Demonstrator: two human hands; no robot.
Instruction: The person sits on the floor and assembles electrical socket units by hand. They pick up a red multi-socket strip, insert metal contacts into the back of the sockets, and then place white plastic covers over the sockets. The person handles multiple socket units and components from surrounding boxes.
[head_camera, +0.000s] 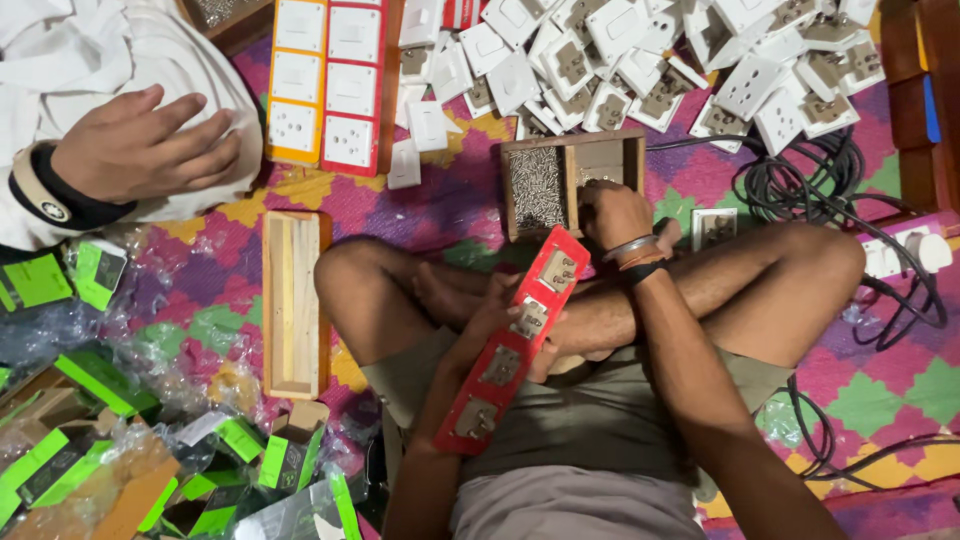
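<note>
I sit cross-legged on the patterned mat in pink, yellow and green, the biggest thing under me. Across its far edge lies a heap of white switch and socket modules, some face down; black cable coils at the right. Beside the heap, a red and an orange board carry white switches. Another person's hand rests flat on white cloth at far left. Green and clear packets pile up at lower left, next to a long wooden tray. My left hand is clenched around the long red switch strip, held slantwise over my lap. My right hand reaches into the small wooden box of screws, fingers curled down; I cannot tell what they pinch
</note>
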